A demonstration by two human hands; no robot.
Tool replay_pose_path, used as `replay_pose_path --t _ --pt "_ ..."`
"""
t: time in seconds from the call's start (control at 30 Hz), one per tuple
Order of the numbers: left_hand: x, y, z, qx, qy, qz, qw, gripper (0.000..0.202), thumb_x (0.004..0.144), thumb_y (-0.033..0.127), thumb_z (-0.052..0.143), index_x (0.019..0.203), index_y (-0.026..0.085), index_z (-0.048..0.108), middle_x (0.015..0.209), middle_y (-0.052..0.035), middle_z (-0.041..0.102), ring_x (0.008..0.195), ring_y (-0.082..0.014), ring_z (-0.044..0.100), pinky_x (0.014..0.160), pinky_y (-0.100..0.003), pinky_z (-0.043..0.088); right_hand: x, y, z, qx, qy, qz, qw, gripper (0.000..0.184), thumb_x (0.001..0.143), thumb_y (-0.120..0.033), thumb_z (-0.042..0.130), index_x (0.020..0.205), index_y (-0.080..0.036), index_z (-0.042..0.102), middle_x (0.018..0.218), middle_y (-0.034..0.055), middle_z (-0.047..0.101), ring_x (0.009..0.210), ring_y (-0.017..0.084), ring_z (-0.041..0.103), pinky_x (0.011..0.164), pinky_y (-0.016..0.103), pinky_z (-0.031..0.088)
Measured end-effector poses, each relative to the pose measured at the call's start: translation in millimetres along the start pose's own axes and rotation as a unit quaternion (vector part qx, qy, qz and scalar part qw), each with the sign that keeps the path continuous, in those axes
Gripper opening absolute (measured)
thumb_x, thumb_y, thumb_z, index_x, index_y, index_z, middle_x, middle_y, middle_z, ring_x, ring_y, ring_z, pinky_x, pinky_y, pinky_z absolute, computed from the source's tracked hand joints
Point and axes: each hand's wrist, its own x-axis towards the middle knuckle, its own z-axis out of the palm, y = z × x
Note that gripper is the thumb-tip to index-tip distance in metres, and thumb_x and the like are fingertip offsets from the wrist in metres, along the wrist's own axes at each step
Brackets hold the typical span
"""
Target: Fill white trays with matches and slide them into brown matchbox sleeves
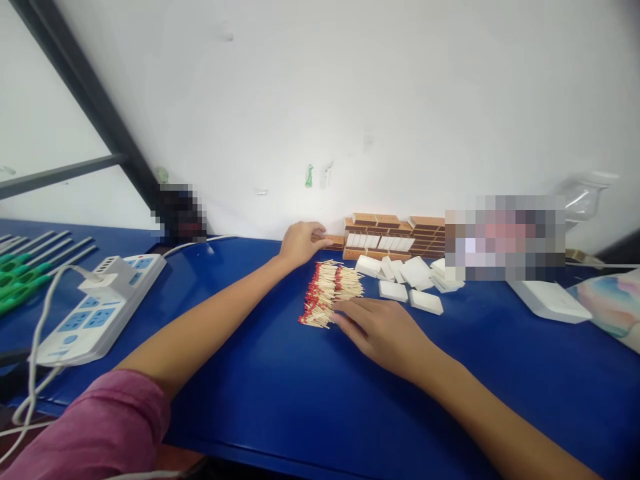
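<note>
The pile of matches (330, 293) lies on the counter (250, 387) between the hands, red heads pointing left, the flat, open right hand (385, 330) touching its near edge, the left hand (300, 243) just beyond, curled against a brown box (334, 240), grip unclear

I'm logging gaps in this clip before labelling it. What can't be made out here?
Head view, left hand: its fingers curl away, so a grip on the brown box is unclear.
Head view, right hand: it covers part of the matches.
Head view, large mosaic patch: it hides the stack's right end.
Head view, small mosaic patch: it hides a dark thing.
Head view, green-handled tools: cut by the left edge.
</note>
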Motion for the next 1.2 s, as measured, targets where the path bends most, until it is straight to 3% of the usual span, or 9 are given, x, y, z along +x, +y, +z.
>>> replay_pose_path --t 0.1,0.23,0.33,0.53,0.67,0.8,1.03,1.2 --pt "-28.8 5.7 -22.1 0.030 0.020 0.012 0.999 0.023 0.093 0.040 0.077 0.105 0.021 0.078 0.106 -0.0073 0.081 0.106 -0.0275 0.071 0.098 -0.043 0.052 -1.1 3.7 1.2 -0.003 0.014 0.003 1.000 0.026 0.110 -0.028 0.049 0.104 -0.018 0.071 0.093 0.0076 0.079 0.079 0.021 0.074 0.068 0.030 0.045" --pt "-80.0 7.4 -49.0 0.047 0.008 0.044 0.998 0.014 0.096 0.035 0.072 0.101 0.024 0.078 0.102 -0.0034 0.081 0.100 -0.0249 0.068 0.096 -0.043 0.050 -1.1 5.2 -0.2 -0.015 0.038 0.021 0.999 0.024 0.108 -0.026 0.050 0.102 -0.018 0.072 0.090 0.0063 0.079 0.075 0.021 0.073 0.065 0.031 0.043" --pt "-103.3 2.0 -62.3 0.049 0.016 0.067 0.996 0.015 0.099 0.033 0.067 0.096 0.024 0.078 0.095 -0.0036 0.080 0.093 -0.0234 0.066 0.090 -0.042 0.049 -0.5 2.3 -1.7 -0.009 0.012 0.035 0.999 0.025 0.108 -0.026 0.049 0.097 -0.019 0.071 0.083 0.0042 0.077 0.071 0.020 0.071 0.062 0.031 0.041" --pt "-106.9 -6.7 -67.2 0.050 0.064 0.120 0.989 0.022 0.102 0.037 0.064 0.093 0.022 0.077 0.089 -0.0049 0.079 0.091 -0.0224 0.065 0.084 -0.039 0.048 -1.6 3.5 0.8 0.012 0.002 0.069 0.998 0.024 0.108 -0.027 0.049 0.101 -0.020 0.072 0.084 0.0036 0.078 0.069 0.019 0.070 0.061 0.030 0.040" --pt "-112.6 -0.5 -56.5 0.054 0.022 0.166 0.984 0.010 0.099 0.029 0.068 0.101 0.022 0.075 0.093 -0.0018 0.080 0.095 -0.0212 0.066 0.085 -0.037 0.048 -2.4 6.0 3.6 0.034 -0.002 0.082 0.996 0.023 0.107 -0.026 0.050 0.098 -0.021 0.071 0.086 0.0038 0.078 0.071 0.019 0.071 0.063 0.029 0.043" --pt "-118.9 11.5 -53.4 0.044 0.017 0.196 0.980 0.011 0.100 0.029 0.067 0.102 0.021 0.074 0.092 -0.0035 0.079 0.098 -0.0217 0.067 0.086 -0.038 0.048 -1.5 3.7 3.7 0.050 -0.021 0.078 0.995 0.027 0.107 -0.024 0.050 0.086 -0.020 0.067 0.076 0.0019 0.073 0.066 0.017 0.066 0.060 0.029 0.039" --pt "-120.4 20.5 -59.1 0.058 0.005 0.216 0.975 0.014 0.101 0.031 0.064 0.102 0.022 0.075 0.094 -0.0050 0.079 0.099 -0.0232 0.067 0.087 -0.040 0.048 -2.6 3.6 2.4 0.042 -0.004 0.084 0.996 0.024 0.107 -0.025 0.050 0.094 -0.021 0.071 0.081 0.0031 0.076 0.069 0.018 0.069 0.061 0.029 0.042" --pt "-122.0 24.6 -59.9 0.055 -0.002 0.234 0.971 0.016 0.102 0.032 0.063 0.102 0.021 0.074 0.093 -0.0053 0.078 0.095 -0.0221 0.067 0.084 -0.039 0.048 -3.1 3.1 5.5 0.059 -0.030 0.082 0.994 0.023 0.106 -0.024 0.051 0.096 -0.021 0.072 0.085 0.0030 0.078 0.069 0.017 0.070 0.061 0.028 0.043"
